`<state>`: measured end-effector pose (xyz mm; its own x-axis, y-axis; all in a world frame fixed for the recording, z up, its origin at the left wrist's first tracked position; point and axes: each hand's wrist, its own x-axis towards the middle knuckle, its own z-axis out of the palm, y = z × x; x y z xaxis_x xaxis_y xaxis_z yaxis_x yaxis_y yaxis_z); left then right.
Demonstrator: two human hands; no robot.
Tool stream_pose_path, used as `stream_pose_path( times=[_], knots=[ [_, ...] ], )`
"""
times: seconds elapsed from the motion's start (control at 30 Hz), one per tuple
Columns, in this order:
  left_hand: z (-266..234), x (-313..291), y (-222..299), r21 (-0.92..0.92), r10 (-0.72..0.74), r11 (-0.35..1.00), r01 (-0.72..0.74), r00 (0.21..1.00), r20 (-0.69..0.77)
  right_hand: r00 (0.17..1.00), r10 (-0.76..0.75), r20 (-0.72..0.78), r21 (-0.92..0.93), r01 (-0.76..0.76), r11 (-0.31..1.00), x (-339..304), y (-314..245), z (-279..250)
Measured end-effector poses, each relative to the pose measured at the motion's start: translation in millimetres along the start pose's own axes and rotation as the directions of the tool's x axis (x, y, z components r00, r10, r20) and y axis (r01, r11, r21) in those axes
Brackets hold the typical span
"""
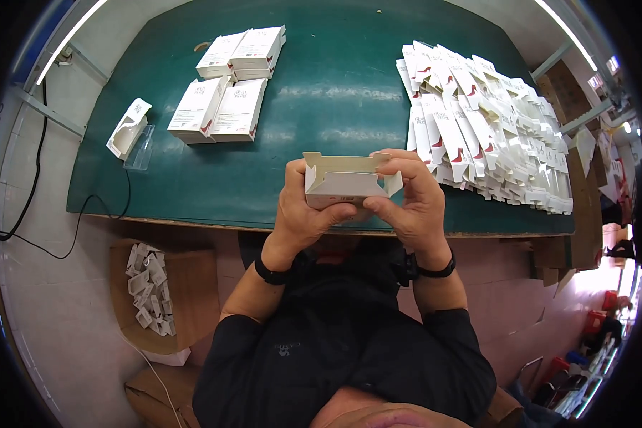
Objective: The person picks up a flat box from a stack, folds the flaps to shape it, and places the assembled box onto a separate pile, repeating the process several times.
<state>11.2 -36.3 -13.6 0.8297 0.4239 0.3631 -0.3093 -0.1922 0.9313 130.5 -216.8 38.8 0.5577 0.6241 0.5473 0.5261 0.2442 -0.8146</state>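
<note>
Between my two hands, just above the table's near edge, is a white folding carton (344,187) with its end flaps standing up and its end unclosed. My left hand (301,207) grips the carton's left side, thumb along the near face. On the other side my right hand (415,203) holds it, thumb on the near face and fingers at the right flap and far edge. The inside of the carton is mostly hidden by its near wall.
The green table (335,93) carries stacked white boxes (221,107) at left. A heap of flat cartons (478,121) lies right. Far left are a white tray-like piece (128,128) and a clear plastic piece (142,148). A cardboard box (192,285) with white pieces stands below left.
</note>
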Motion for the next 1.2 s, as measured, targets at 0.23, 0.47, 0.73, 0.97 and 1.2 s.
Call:
stream_pose_path(
  times=[0.23, 0.47, 0.73, 0.97, 1.2],
  knots=[
    [-19, 2, -2, -0.114, 0.225, 0.969, -0.219, 0.974, 0.041, 0.996, 0.084, -0.033, 0.039, -0.083, 0.996, -2, -2, -3],
    [-43, 16, 39, -0.075, 0.141, 0.989, -0.126, 0.956, 0.255, 0.998, 0.065, 0.007, 0.01, -0.065, 0.998, -1, -3, -2],
    [-42, 23, 27, -0.168, 0.212, 0.971, -0.169, 0.935, 0.285, 0.999, 0.037, -0.01, 0.081, -0.036, 0.996, -2, -2, -2],
    [-31, 23, 17, -0.21, 0.297, 0.943, -0.257, 0.936, 0.19, 0.994, -0.049, -0.099, 0.165, 0.065, 0.984, -6, 11, -1],
    [-26, 25, 13, -0.253, 0.384, 0.905, -0.343, 0.913, 0.136, 0.993, -0.08, -0.083, 0.236, 0.097, 0.967, -7, 18, -1]
  ],
)
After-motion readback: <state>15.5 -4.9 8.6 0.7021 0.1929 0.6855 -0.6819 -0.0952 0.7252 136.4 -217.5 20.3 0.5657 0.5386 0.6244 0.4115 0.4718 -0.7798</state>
